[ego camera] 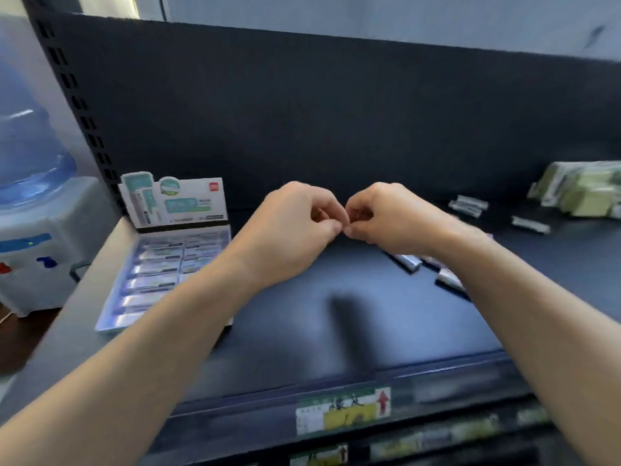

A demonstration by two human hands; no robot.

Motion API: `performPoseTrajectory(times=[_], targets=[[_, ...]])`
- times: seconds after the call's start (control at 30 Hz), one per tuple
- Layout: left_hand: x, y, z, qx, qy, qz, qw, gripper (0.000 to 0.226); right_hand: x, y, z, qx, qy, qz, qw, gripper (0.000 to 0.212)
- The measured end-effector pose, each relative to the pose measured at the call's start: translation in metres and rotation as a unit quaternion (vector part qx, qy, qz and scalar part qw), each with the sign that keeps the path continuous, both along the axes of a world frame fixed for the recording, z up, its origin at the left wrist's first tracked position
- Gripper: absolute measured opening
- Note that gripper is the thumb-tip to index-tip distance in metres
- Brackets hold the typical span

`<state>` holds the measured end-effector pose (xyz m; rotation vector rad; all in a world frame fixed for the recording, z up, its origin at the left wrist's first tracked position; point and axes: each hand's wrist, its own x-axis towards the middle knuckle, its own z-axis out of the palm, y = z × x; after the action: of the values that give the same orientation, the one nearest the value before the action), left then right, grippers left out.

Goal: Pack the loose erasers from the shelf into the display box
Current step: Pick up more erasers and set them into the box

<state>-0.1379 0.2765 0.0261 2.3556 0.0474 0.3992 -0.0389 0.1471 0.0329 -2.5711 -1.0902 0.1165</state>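
The display box (111, 317) lies on the left of the dark shelf (336, 314), its printed header card (174, 200) standing up at the back. Rows of wrapped erasers (158, 274) fill it. My left hand (295, 227) and my right hand (386, 216) meet above the middle of the shelf, fingers curled, fingertips touching each other. I see nothing between them. Loose erasers (408, 261) lie just under my right forearm, and more loose erasers (468, 205) rest farther back on the right.
A stack of green packs (584, 190) sits at the far right of the shelf. A water dispenser (33, 213) stands left of the shelf upright. A price label (342, 412) is on the shelf's front edge, with lower shelves below.
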Motion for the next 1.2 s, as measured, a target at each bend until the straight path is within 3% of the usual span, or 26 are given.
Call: performPoseTrajectory(times=[0.17, 0.37, 0.73, 0.97, 1.07, 1.2], targets=[[0.037, -0.055, -0.004, -0.011, 0.028, -0.056, 0.998, 0.015, 0.025, -0.085, 0.002, 0.006, -0.005, -0.114, 0.993, 0.012], [0.08, -0.107, -0.008, 0.01, 0.064, -0.039, 0.997, 0.014, 0.064, -0.163, 0.003, 0.055, -0.011, -0.193, 0.98, 0.016], [0.131, -0.159, -0.036, 0.073, 0.145, 0.106, 0.981, 0.013, 0.132, -0.194, -0.026, -0.015, 0.012, -0.118, 0.993, 0.01], [0.16, -0.187, -0.043, 0.097, 0.166, 0.161, 0.968, 0.034, 0.157, -0.184, -0.042, -0.065, 0.034, -0.087, 0.993, 0.029], [0.169, -0.199, -0.043, 0.125, 0.206, 0.18, 0.954, 0.038, 0.164, -0.183, -0.049, -0.077, 0.031, -0.08, 0.993, 0.024], [0.177, -0.205, -0.045, 0.092, 0.219, 0.184, 0.954, 0.041, 0.171, -0.184, -0.054, -0.076, 0.031, -0.063, 0.995, 0.016]])
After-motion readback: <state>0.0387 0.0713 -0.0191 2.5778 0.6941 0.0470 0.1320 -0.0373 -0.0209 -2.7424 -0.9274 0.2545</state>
